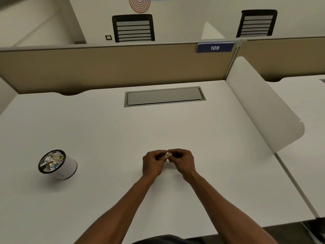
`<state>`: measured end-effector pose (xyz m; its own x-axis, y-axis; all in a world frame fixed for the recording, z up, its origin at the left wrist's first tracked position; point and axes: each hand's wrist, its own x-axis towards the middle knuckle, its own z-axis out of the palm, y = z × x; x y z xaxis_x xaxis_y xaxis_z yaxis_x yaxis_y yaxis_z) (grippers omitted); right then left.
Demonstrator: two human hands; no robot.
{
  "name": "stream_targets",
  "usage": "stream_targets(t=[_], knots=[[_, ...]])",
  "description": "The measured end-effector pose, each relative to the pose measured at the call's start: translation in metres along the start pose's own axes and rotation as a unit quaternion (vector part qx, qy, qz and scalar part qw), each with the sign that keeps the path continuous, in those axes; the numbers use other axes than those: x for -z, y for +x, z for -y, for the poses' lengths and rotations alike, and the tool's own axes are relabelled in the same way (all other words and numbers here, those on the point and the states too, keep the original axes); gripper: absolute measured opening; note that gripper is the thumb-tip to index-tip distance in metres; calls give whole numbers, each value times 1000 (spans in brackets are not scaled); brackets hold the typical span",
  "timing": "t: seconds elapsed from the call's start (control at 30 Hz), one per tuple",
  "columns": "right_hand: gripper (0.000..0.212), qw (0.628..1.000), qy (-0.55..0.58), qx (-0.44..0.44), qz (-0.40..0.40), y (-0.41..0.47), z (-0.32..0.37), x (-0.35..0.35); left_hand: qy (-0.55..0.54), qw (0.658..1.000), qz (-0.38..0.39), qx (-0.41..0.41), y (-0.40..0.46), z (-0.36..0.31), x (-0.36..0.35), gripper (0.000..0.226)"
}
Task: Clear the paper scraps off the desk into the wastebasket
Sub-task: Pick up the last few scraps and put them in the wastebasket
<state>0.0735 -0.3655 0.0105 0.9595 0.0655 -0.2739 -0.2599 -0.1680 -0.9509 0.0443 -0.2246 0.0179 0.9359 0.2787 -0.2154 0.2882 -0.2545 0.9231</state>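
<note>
Mid-desk, left hand and right hand are pinching one paper scrap with curled fingers, probably balling it up. Wastebasket is sitting well apart on the left, already holding scraps, within reach for the drop.

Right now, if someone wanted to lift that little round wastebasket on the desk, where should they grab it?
Probably around its white side wall, coming from the right. The wastebasket is a short cylinder standing on the desk, its open black-rimmed top full of paper scraps, so gripping the wall from the side keeps fingers out of the paper. Both hands are busy pinching a small scrap.
</note>
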Motion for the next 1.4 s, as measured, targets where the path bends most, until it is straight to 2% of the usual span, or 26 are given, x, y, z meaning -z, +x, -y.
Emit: stream_targets(t=[0.17, 0.4, 0.7, 0.97, 1.1, 1.17, 1.23, 1.33, 1.4], knots=[[19, 994, 67, 31, 75, 3, 44, -57, -69, 995, -65, -20, -3, -14, 68, 12], [23, 983, 77, 65, 155, 5, 101, -151, -118, 980, -155, -33, 0, -20, 169, 12], [26, 969, 37, 110, 219, -8, 148, -262, -92, 962, -250, -67, -2, -8, 279, 13], [25, 950, -98, 171, 242, -22, 144, -341, 6, 950, -313, -22, -9, 35, 345, 15], [34, 904, -225, 250, 263, -28, 134, -358, 113, 944, -311, -21, -11, 57, 360, 15], [37, 883, -267, 288, 256, -28, 128, -359, 151, 933, -322, -56, -14, 64, 364, 17], [30, 867, -289, 338, 225, -28, 124, -357, 194, 918, -329, -109, -18, 72, 365, 21], [25, 813, -306, 454, 197, -30, 111, -350, 286, 906, -256, -180, -27, 89, 359, 37], [40, 752, -365, 503, 219, -27, 95, -344, 348, 901, -180, -184, -30, 99, 353, 49]])
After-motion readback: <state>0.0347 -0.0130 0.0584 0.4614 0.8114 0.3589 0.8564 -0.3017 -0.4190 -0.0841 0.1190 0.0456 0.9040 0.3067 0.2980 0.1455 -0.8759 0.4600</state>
